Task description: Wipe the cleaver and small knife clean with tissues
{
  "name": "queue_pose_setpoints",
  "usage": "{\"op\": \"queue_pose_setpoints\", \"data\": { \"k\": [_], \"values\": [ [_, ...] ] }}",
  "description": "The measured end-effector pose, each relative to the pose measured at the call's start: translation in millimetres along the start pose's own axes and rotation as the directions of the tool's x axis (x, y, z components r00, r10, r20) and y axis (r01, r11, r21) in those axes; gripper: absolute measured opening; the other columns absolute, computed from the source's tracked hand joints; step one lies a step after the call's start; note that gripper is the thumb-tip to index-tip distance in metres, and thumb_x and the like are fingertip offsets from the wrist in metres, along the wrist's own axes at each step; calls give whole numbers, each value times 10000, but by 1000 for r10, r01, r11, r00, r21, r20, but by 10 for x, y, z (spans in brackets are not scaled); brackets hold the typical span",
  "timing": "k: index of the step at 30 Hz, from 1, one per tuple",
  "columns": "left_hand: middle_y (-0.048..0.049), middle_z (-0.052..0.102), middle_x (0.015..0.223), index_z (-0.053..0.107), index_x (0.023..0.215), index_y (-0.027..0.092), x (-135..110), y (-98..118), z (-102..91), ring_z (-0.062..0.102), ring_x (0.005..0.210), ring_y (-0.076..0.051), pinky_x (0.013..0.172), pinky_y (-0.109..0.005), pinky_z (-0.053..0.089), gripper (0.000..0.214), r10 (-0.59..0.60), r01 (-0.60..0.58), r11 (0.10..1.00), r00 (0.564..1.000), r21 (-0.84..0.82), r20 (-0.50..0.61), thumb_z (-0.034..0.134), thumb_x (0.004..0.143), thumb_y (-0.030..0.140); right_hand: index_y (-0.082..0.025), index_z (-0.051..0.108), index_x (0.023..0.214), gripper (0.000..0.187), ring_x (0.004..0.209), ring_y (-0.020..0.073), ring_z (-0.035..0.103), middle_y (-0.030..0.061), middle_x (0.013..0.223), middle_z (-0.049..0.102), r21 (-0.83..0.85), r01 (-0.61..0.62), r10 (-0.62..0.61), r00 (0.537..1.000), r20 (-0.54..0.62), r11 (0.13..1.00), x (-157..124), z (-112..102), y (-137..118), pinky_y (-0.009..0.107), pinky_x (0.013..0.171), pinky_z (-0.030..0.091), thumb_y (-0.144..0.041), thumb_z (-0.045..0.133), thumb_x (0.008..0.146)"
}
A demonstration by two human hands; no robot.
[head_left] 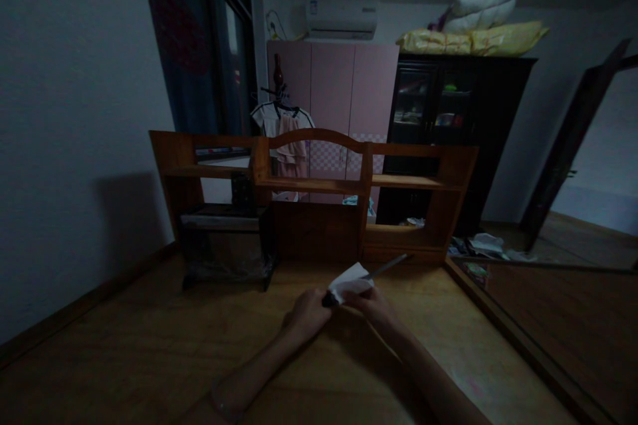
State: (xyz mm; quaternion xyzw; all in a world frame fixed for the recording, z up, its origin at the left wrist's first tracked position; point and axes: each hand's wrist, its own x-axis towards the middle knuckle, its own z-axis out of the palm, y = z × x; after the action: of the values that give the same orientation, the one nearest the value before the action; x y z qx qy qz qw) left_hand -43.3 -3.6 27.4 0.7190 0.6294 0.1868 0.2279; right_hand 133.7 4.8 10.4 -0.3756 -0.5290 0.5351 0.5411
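A knife [389, 266] with a dark handle and a long, narrow grey blade is held above the wooden board surface [199, 345], its tip pointing away and to the right. My left hand [310, 309] is closed round the dark handle. A white tissue [351, 280] is wrapped about part of the blade near the handle and hides it. My right hand [366, 302] pinches this tissue against the blade. The picture is dim, so the exact shape of the blade is hard to make out.
A wooden shelf unit [314, 184] stands along the far edge of the surface. In front of its left part is a dark box-shaped appliance [226, 249]. A raised wooden edge [508, 332] runs along the right. Farther back are a pink wardrobe [331, 89] and a dark cabinet [498, 126].
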Motion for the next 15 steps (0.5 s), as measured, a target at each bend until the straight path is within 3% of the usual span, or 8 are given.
{"op": "queue_pose_setpoints", "data": {
  "k": [6,10,15],
  "values": [
    [-79,737,891,741,924,179,36,-49,41,663,836,-211,657,-238,405,252,112,-112,994,992,3,-55,537,799,258,-177,728,819,443,828,288,683,81,854,745,16,-9,9,1000,-18,1000,10,9,-7,429,796,535,-476,868,523],
    [-72,738,909,740,939,188,0,-20,20,656,854,-216,672,-241,412,257,79,-80,997,996,-16,-39,535,798,256,-168,719,790,464,796,287,685,87,832,743,25,-18,19,999,-42,1000,34,16,11,434,768,545,-474,884,483],
    [-83,737,924,737,924,168,-13,23,-7,647,855,-213,681,-241,405,248,54,-55,998,998,-16,-37,529,800,225,-166,724,835,442,792,272,683,83,843,742,41,9,-8,1000,-30,999,27,14,0,423,781,542,-473,861,548]
  ]
}}
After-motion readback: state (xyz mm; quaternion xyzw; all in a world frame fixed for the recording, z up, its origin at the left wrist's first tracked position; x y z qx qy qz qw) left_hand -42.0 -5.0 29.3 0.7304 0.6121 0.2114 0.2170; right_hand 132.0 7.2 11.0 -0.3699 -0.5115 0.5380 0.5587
